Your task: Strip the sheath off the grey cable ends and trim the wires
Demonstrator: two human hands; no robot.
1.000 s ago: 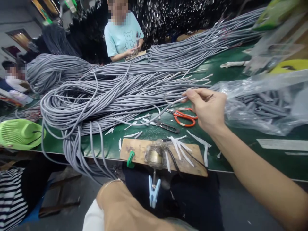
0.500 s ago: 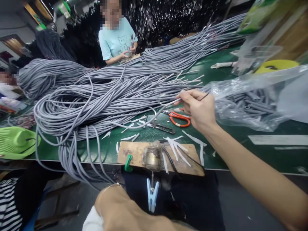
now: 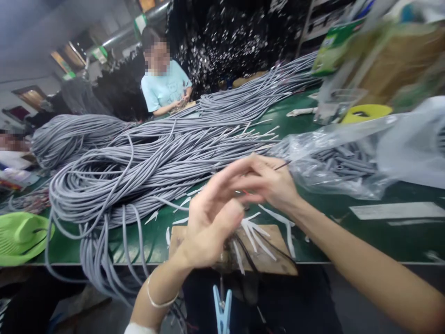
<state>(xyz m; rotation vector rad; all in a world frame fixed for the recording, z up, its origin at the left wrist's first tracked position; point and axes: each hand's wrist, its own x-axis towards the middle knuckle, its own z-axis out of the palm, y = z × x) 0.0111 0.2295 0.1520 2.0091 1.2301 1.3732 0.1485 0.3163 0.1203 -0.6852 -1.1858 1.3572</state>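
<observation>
Matt grey rubbery cables (image 3: 139, 162) (smooth-sheathed) beside a crinkled glossy plastic bag (image 3: 333, 157).

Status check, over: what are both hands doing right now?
Right hand pinching thin dark wire. Left hand open, fingers meeting the right. Both above wooden board; grey cable pile behind.

a green table (image 3: 382, 234) carried a big heap of grey cables (image 3: 146, 162), white offcuts (image 3: 257, 229), a wooden board (image 3: 267, 253) at its edge and a plastic bag (image 3: 333, 162).
</observation>
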